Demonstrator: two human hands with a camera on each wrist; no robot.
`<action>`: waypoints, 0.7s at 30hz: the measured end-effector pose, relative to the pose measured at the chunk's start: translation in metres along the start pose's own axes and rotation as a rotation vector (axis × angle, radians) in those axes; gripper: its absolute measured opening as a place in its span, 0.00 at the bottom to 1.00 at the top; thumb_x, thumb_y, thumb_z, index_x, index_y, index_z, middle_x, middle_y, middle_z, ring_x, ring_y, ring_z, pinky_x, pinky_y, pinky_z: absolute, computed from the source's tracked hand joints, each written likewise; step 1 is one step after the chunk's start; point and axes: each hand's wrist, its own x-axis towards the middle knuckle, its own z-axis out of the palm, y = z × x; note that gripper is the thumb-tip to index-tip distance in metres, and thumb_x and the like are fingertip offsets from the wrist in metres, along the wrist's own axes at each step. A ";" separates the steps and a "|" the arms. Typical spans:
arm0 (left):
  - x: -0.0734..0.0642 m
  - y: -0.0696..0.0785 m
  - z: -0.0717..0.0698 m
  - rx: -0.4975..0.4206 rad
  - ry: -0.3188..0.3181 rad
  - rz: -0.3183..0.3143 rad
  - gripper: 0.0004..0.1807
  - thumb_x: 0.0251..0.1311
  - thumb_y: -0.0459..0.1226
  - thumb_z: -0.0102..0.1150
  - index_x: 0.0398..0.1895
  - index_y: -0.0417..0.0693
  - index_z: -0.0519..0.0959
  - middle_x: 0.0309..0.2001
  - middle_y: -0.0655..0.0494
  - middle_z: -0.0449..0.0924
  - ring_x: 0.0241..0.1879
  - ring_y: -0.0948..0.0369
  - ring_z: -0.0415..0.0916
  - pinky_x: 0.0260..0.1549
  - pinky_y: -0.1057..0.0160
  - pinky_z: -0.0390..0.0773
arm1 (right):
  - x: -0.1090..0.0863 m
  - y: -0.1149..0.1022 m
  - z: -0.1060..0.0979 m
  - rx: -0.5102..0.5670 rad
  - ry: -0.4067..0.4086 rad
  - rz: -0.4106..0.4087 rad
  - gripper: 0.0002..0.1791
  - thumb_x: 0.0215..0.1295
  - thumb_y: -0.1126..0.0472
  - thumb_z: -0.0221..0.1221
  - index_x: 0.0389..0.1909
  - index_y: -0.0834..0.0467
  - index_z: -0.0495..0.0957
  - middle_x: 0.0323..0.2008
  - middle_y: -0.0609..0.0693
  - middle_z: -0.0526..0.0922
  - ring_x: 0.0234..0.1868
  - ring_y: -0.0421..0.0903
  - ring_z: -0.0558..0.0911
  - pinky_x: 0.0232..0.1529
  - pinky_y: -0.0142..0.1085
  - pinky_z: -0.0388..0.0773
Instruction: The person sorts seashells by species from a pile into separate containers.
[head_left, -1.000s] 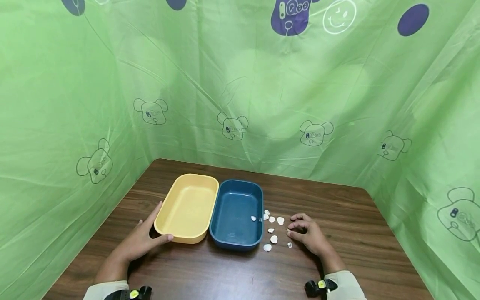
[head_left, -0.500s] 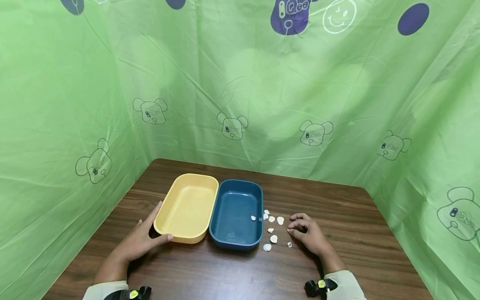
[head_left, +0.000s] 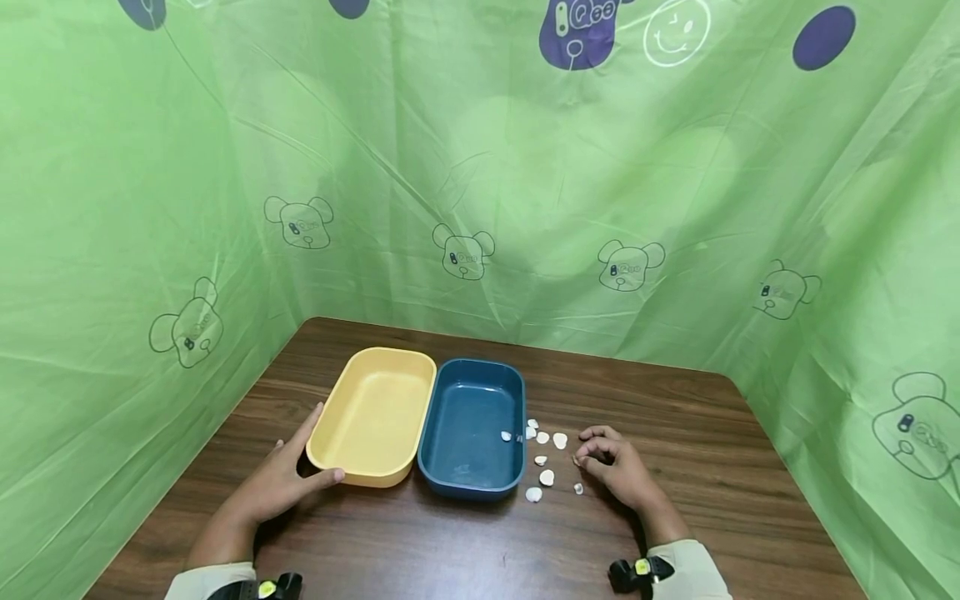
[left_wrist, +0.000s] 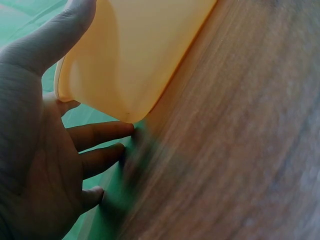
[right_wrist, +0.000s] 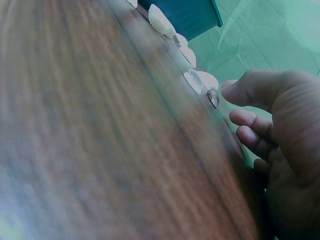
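Note:
Thumb along the front wall and fingers spread beside the left wall, my left hand (head_left: pixel 273 487) rests at the near left corner of the yellow tray (head_left: pixel 371 480). In the left wrist view its thumb (left_wrist: pixel 65 37) lies against the tray's wall, and the other fingers are nearly straight. My right hand (head_left: pixel 622 475) is low over the table, with thumb and index finger meeting at a small shell (head_left: pixel 576 460), mostly hidden by the fingertips. Several white seashells (head_left: pixel 547 478) lie left of it. A small brownish shell (right_wrist: pixel 213 99) shows near the thumb tip in the right wrist view.
A blue tray (head_left: pixel 472 489) stands against the yellow tray's right side, with one white shell (head_left: pixel 506 436) inside near its right wall. More shells (head_left: pixel 560 441) are scattered beside it. Green curtains (head_left: pixel 480 167) enclose the back and sides of the wooden table (head_left: pixel 405 542).

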 end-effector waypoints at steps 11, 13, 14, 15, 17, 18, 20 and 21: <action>0.000 0.000 0.000 -0.008 0.001 0.007 0.65 0.65 0.52 0.75 0.93 0.61 0.38 0.86 0.30 0.52 0.80 0.19 0.52 0.75 0.13 0.40 | 0.000 -0.002 0.000 -0.010 0.002 0.009 0.06 0.64 0.68 0.75 0.38 0.54 0.90 0.58 0.60 0.84 0.57 0.38 0.80 0.59 0.24 0.74; 0.000 0.000 0.000 -0.008 0.000 0.009 0.65 0.65 0.52 0.75 0.93 0.61 0.38 0.86 0.30 0.52 0.80 0.19 0.52 0.75 0.13 0.40 | 0.000 -0.003 0.000 -0.017 -0.004 0.022 0.07 0.63 0.67 0.76 0.38 0.54 0.91 0.58 0.59 0.84 0.58 0.38 0.80 0.60 0.24 0.74; 0.000 0.000 0.000 -0.009 0.000 0.009 0.65 0.65 0.52 0.75 0.93 0.61 0.38 0.86 0.30 0.52 0.80 0.19 0.52 0.75 0.13 0.40 | 0.000 -0.004 0.000 -0.020 -0.003 0.035 0.07 0.63 0.67 0.77 0.38 0.53 0.91 0.58 0.58 0.84 0.58 0.39 0.79 0.61 0.25 0.74; 0.000 0.000 0.000 -0.009 -0.001 0.011 0.65 0.65 0.51 0.75 0.93 0.61 0.38 0.86 0.30 0.52 0.80 0.19 0.52 0.75 0.13 0.40 | 0.000 -0.004 0.000 -0.023 -0.006 0.040 0.07 0.63 0.66 0.77 0.38 0.53 0.91 0.59 0.58 0.84 0.58 0.39 0.79 0.61 0.25 0.74; 0.000 0.000 0.000 -0.008 -0.004 0.005 0.65 0.65 0.52 0.75 0.93 0.61 0.38 0.86 0.30 0.52 0.80 0.19 0.52 0.75 0.13 0.40 | 0.000 -0.005 0.000 -0.030 -0.009 0.053 0.07 0.62 0.65 0.77 0.37 0.52 0.91 0.59 0.57 0.84 0.59 0.41 0.79 0.60 0.26 0.74; 0.000 0.000 0.000 -0.007 -0.003 0.002 0.65 0.64 0.52 0.75 0.93 0.61 0.38 0.86 0.31 0.52 0.80 0.19 0.53 0.76 0.13 0.40 | 0.000 -0.005 0.000 -0.034 -0.009 0.055 0.07 0.62 0.65 0.78 0.37 0.52 0.91 0.59 0.57 0.84 0.59 0.42 0.79 0.60 0.26 0.73; 0.000 0.001 0.000 -0.005 -0.004 0.000 0.65 0.64 0.52 0.75 0.93 0.61 0.38 0.86 0.31 0.52 0.80 0.19 0.53 0.75 0.13 0.40 | 0.001 -0.005 0.000 -0.043 -0.006 0.062 0.07 0.61 0.66 0.78 0.36 0.52 0.91 0.59 0.57 0.84 0.59 0.45 0.79 0.59 0.26 0.73; 0.000 0.001 0.000 -0.002 -0.004 0.000 0.65 0.64 0.52 0.75 0.93 0.60 0.38 0.86 0.30 0.52 0.79 0.19 0.53 0.75 0.13 0.41 | 0.001 -0.005 0.000 -0.049 -0.007 0.062 0.07 0.61 0.66 0.78 0.36 0.52 0.91 0.59 0.58 0.84 0.59 0.46 0.79 0.59 0.26 0.73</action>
